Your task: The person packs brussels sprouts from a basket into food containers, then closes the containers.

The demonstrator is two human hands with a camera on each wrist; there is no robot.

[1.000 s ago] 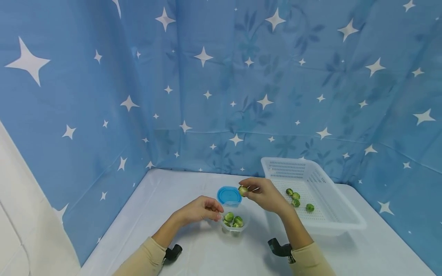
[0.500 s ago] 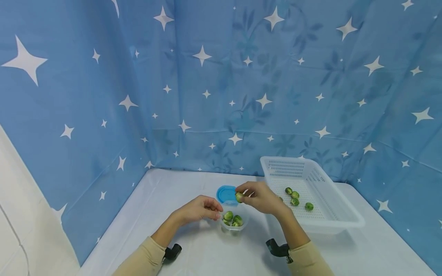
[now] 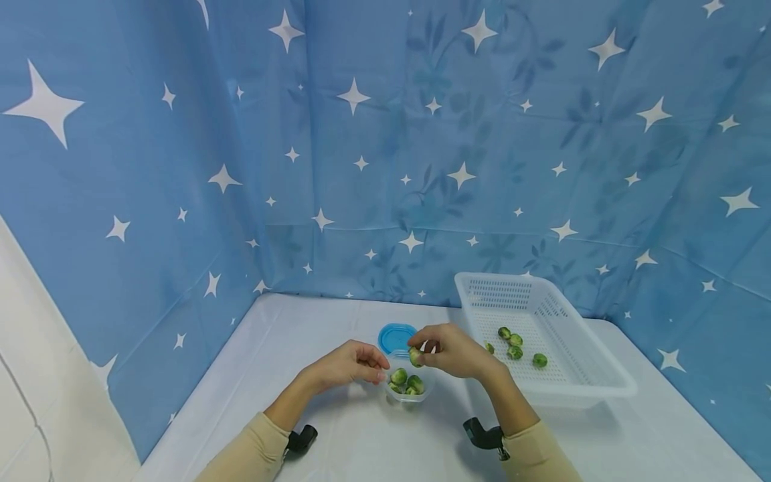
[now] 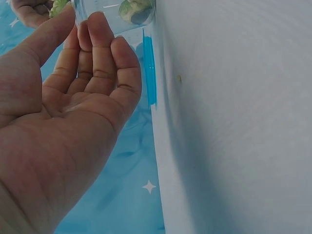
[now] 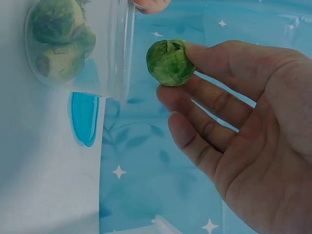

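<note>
In the head view my right hand (image 3: 452,348) pinches a Brussels sprout (image 3: 415,356) just above the far right rim of a small clear tub (image 3: 407,399). The right wrist view shows this sprout (image 5: 170,63) between thumb and fingers, apart from the tub wall (image 5: 114,48). Several sprouts (image 3: 415,384) lie inside the tub. At the tub's left rim, my left hand (image 3: 349,366) has its fingertips against or very near the wall; contact is hard to tell. Its fingers (image 4: 100,44) are loosely bent in the left wrist view.
A blue lid (image 3: 394,338) lies behind the tub on the white table (image 3: 301,328). To the right stands a large white perforated basket (image 3: 584,375) with several sprouts (image 3: 515,340) in it. Blue star-patterned curtain (image 3: 361,187) encloses the back and sides.
My right hand has brought its sprout slightly left and down, closer to the tub. The left hand has stayed at the tub's rim.
</note>
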